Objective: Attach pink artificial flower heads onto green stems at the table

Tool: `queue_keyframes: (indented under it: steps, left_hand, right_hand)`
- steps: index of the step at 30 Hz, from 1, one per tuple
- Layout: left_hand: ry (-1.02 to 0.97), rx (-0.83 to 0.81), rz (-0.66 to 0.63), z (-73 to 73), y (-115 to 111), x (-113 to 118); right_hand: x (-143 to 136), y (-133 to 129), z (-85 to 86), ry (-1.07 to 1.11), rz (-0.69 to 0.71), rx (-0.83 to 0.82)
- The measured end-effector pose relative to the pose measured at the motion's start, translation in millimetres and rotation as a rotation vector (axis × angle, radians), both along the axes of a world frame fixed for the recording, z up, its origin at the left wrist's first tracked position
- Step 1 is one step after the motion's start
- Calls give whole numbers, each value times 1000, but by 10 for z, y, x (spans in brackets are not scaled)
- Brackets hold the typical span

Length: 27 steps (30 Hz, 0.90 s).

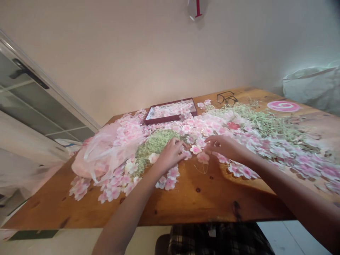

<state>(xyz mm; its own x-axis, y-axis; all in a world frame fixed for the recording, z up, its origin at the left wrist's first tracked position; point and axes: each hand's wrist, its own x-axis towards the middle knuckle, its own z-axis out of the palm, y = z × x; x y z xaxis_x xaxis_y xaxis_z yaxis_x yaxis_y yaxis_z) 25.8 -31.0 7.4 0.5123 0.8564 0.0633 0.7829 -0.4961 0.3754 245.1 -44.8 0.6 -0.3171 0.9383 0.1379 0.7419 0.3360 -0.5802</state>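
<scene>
Nearest me, bare wood of the table (186,202), then both hands out over it. L hand (172,152) has its fingers curled, part closed; can't tell if anything's pinched. R hand (223,147) is loosely bent, thumb side down toward the petals; can't tell there either. Btwn them, a white-and-pink blossom (196,149) lies face up, w/ a duller pink blossom (203,158) just under R fingertips. Step in hand, I'd judge: picking thru loose fabric-like flowers w/ both hands. Next move prob. calls for a light fingertip pinch at a petal edge, other hand steadying, so neighbours don't drag along. Just beyond L hand, a green shred mound (162,140); off to its left, a filmy plastic bag (106,152). Beyond R hand, the big flower spread (217,124) plus more green shred (265,120). Farther past both, a dark-red tray (166,120) w/ blossoms in it, then specs (227,99).
</scene>
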Motion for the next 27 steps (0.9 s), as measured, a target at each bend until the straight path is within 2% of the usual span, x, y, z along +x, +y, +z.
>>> queue_keyframes:
  steps: [3,7,11,20,27]
  left_hand:
    - [-31,-4,63,9,98,-82]
    - [-32,80,192,-2,224,-226]
    - [-51,108,198,-22,279,-305]
    - [-124,100,204,11,267,-297]
    - [-85,169,119,1,218,-198]
  right_hand:
    - [-77,169,-17,-44,-120,147]
    - [-358,452,-50,-203,-81,262]
    - [-551,612,-91,-292,-107,277]
    - [-349,503,-26,-153,-168,380]
    - [-222,399,-52,-67,-247,319]
